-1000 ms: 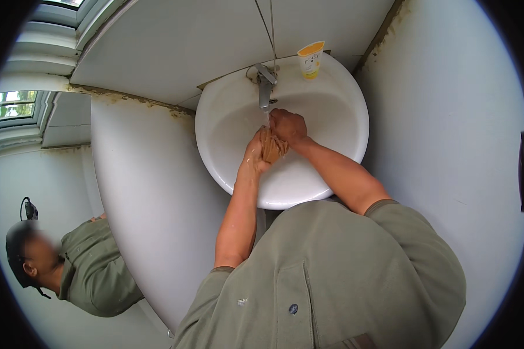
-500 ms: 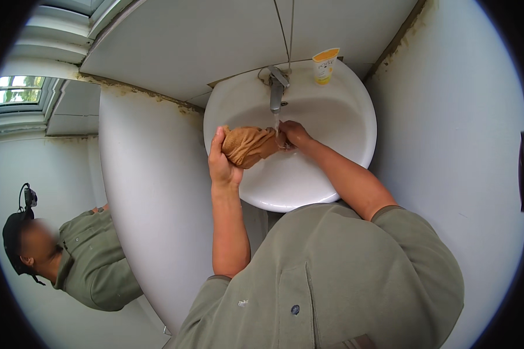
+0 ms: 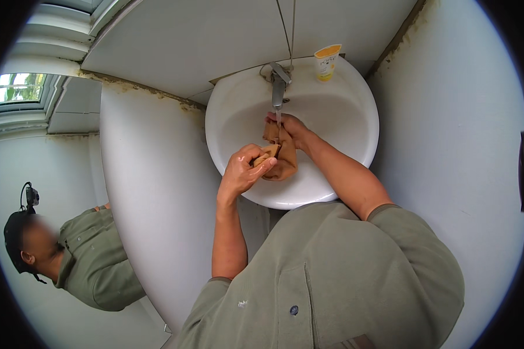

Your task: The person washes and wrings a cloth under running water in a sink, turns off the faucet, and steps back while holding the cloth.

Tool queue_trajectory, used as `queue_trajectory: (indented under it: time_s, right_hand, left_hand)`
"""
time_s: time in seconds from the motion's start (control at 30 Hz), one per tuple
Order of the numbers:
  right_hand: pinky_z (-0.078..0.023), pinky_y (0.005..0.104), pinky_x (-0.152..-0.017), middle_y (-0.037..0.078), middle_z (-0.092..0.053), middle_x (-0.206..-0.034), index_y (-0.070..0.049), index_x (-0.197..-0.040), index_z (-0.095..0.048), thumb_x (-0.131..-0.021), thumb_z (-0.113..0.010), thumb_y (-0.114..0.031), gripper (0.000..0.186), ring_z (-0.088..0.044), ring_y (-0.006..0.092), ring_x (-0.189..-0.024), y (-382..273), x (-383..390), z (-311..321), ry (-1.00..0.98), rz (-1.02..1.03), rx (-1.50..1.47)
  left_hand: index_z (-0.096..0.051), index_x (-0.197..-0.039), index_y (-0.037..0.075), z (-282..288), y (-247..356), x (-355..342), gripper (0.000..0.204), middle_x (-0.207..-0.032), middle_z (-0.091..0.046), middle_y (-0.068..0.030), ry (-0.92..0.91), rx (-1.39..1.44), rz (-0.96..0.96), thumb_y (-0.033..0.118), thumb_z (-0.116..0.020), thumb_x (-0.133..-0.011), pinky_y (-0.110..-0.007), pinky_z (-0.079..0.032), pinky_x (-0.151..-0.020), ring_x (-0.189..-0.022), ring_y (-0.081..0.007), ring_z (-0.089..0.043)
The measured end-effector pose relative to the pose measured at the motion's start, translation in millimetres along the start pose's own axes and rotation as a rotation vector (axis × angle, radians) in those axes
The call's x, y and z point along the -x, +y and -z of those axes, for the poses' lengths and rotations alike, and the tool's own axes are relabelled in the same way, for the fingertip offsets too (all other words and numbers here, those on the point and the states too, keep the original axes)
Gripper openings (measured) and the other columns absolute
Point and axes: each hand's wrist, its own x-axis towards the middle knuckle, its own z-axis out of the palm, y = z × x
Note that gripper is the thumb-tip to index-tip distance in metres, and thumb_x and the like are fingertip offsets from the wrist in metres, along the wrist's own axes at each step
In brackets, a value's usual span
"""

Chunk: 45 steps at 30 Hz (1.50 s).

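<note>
A wet brown cloth (image 3: pixel 286 161) hangs between my two hands over the white washbasin (image 3: pixel 342 131). My left hand (image 3: pixel 241 171), wet, pinches a folded part of it between thumb and fingers, near the basin's front left. Below the spout my right hand (image 3: pixel 294 129) grips the cloth's upper end, its fingers partly hidden by the fabric. Water runs from the metal faucet (image 3: pixel 279 92) onto the cloth and the right-hand fingers.
A yellow and white squeeze tube (image 3: pixel 327 64) stands on the basin's back right ledge. On the left, a large mirror (image 3: pixel 46 174) reflects a person in a cap. A pale wall (image 3: pixel 442 145) rises close on the right.
My left hand has come right and lower, its grip turning inward. The cloth, bunched at the left before, now hangs under the spout, and my right hand has shifted slightly up.
</note>
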Motion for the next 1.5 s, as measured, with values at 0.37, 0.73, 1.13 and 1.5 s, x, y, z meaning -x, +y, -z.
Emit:
queue_trajectory:
  time_s: [0.37, 0.73, 1.13, 1.5]
  right_hand:
    - [-0.037, 0.0319, -0.048, 0.004, -0.045, -0.053, -0.005, -0.057, -0.047, -0.083, -0.068, -0.016, 0.036, -0.044, 0.0158, -0.05, -6.4, 79.8, -56.5, 0.059, 1.098, 1.079]
    - [-0.053, 0.0394, -0.063, 0.005, -0.063, -0.078, -0.011, -0.089, -0.065, -0.08, -0.069, -0.026, 0.018, -0.063, 0.0238, -0.074, 36.1, 48.0, -35.8, -0.135, 1.338, 1.632]
    - [-0.048, 0.0372, -0.052, 0.007, -0.059, -0.063, -0.009, -0.063, -0.058, -0.084, -0.064, -0.023, 0.026, -0.06, 0.0249, -0.057, 64.1, 94.6, -96.7, -0.203, 1.463, 1.555]
    - [-0.051, 0.0427, -0.07, 0.014, -0.063, -0.095, -0.006, -0.093, -0.061, -0.087, -0.063, -0.045, 0.039, -0.063, 0.0317, -0.085, 16.0, 58.0, -4.6, 0.352, 1.071, 1.51]
  left_hand:
    - [-0.054, -0.121, -0.001, -61.1, -20.3, -20.2, 0.047, -0.112, -0.062, -0.0157, -0.002, 1.347, 0.774, 0.039, -0.049, -0.098, -0.039, -0.052, -0.089, -0.101, -0.0251, -0.063]
    - [-0.051, -0.124, 0.003, -110.3, -81.8, -60.6, 0.048, -0.115, -0.063, -0.0105, 0.183, 1.048, -0.038, 0.043, -0.048, -0.097, -0.04, -0.056, -0.082, -0.095, -0.0231, -0.065]
    - [-0.053, -0.104, 0.011, -100.1, -139.1, -72.2, 0.045, -0.102, -0.061, -0.0073, -0.291, 1.951, -0.027, 0.054, -0.041, -0.097, -0.034, -0.05, -0.081, -0.091, -0.0201, -0.059]
    - [-0.048, -0.128, 0.003, -78.8, -69.8, -60.9, 0.065, -0.122, -0.056, -0.0145, 0.227, 1.679, 0.434, 0.06, -0.038, -0.097, -0.045, -0.041, -0.103, -0.115, -0.031, -0.054]
